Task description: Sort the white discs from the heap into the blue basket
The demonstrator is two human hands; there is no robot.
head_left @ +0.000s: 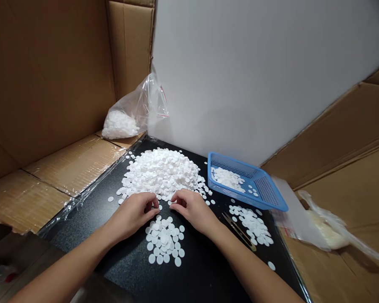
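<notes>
Many small flat white discs lie in a big heap [164,170] on the black tabletop. At the heap's near edge my left hand [135,214] has thumb and fingertips drawn together, with a white disc [160,207] at their tips. Facing it, my right hand [194,209] pinches in the same way, and another disc [169,203] shows at its fingertips. Between my forearms lies a smaller spread of discs [164,240], some overlapping. Part of each fingertip's contact is too small to make out.
A blue plastic basket [273,189] holding some discs stands at the back right. Before it lie a loose disc group [252,225] and metal tweezers [240,231]. Clear bags [121,124] [331,231] rest at both sides. Cardboard [50,75] and a pale wall [240,71] enclose the table.
</notes>
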